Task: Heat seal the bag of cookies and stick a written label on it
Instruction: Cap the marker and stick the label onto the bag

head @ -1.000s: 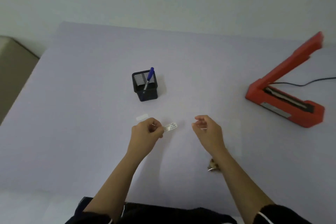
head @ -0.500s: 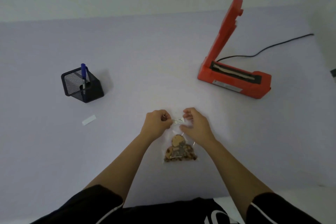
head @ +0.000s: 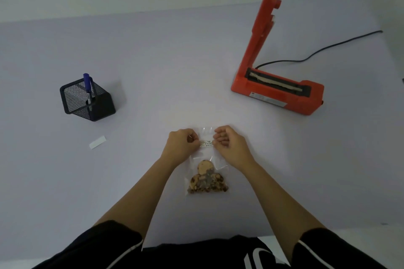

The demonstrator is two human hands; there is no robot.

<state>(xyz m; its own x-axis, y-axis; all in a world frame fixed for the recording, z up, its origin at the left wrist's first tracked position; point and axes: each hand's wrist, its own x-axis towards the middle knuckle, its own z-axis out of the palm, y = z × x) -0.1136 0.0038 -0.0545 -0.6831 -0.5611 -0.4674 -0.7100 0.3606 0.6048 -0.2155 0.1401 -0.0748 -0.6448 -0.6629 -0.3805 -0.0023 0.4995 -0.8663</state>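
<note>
Pale lavender worktop (head: 153,61) across nearly the whole frame, under a plain light wall along the top. Upper right: red heat sealer (head: 277,94) with its lever arm raised steeply, sealing strip exposed along the base, thin black power cord (head: 323,49) trailing off toward the right edge. Left of centre: black wire-mesh pen holder (head: 87,100) tilted on the worktop, blue marker pen (head: 87,87) standing inside. Lower centre, between two bare forearms: clear plastic bag of brown cookies (head: 206,178) lying flat, cookies bunched at its near end, empty top portion reaching up under both hands. Left hand (head: 181,144) and right hand (head: 231,144) side by side just above frame centre, fingers curled and pinched together on opposite ends of a small white written label (head: 206,143), stretched across the upper part of the bag; contact with the plastic not clear. Dark sleeves with white stripes along the bottom edge. Left, below the holder: small white paper strip (head: 97,142) lying alone on the worktop.
</note>
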